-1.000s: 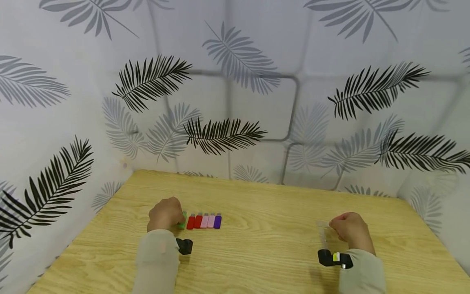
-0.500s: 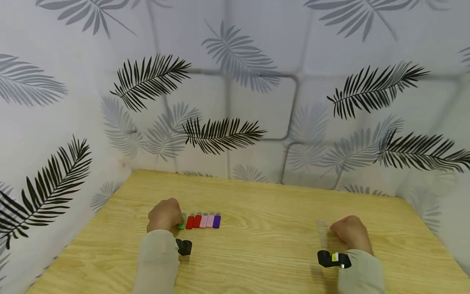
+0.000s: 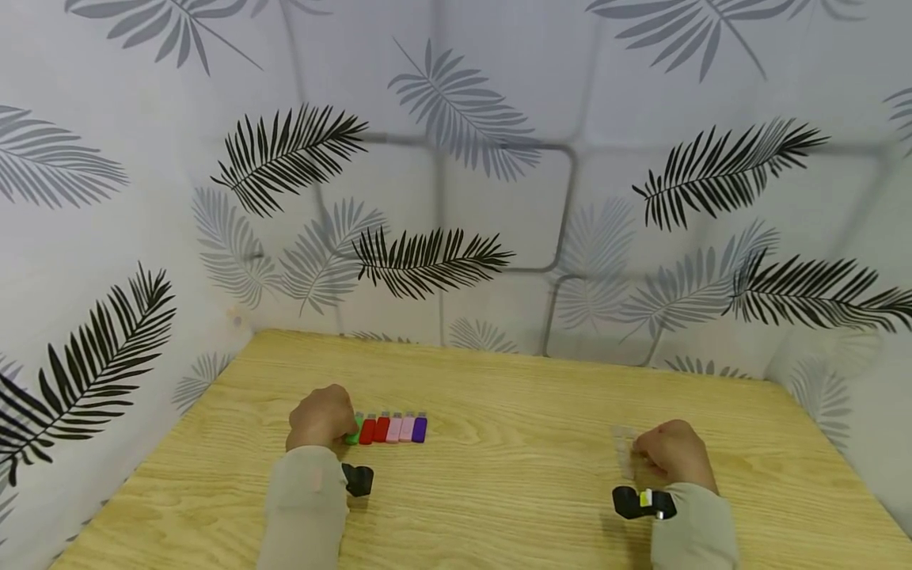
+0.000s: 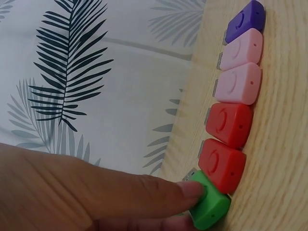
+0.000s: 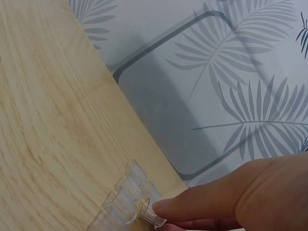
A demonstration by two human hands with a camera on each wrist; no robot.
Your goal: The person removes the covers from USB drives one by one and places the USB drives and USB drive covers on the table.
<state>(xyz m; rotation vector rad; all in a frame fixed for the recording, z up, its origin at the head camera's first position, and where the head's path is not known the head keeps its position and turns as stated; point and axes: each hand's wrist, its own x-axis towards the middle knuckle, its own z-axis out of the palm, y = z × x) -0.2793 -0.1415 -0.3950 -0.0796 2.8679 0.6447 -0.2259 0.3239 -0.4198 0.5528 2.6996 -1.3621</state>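
Observation:
My left hand (image 3: pixel 321 416) pinches a green USB stick (image 4: pixel 211 208) between thumb and fingers at the near end of a row. Touching it is a red USB stick (image 4: pixel 223 166). Beyond lie another red one (image 4: pixel 230 125), two pink ones, the nearer pink stick (image 4: pixel 239 84) and the farther pink stick (image 4: pixel 243 50), and a purple one (image 4: pixel 248 21). Their metal plugs point toward the wall. On the right, my right hand (image 3: pixel 677 451) pinches a small clear plastic cap (image 5: pixel 153 216) with thumb and fingers. It sits beside a row of similar clear caps (image 5: pixel 127 190).
Both hands work over a pale wooden table (image 3: pixel 513 483). A white cloth wall with leaf prints (image 3: pixel 499 222) rises behind its back edge. Black wrist camera mounts show on the left sleeve (image 3: pixel 306 499) and right sleeve (image 3: pixel 694 522).
My right hand has lowered a little and moved slightly left, closer to the clear caps. The green USB stick now sits nearer the red one; my left hand has barely moved.

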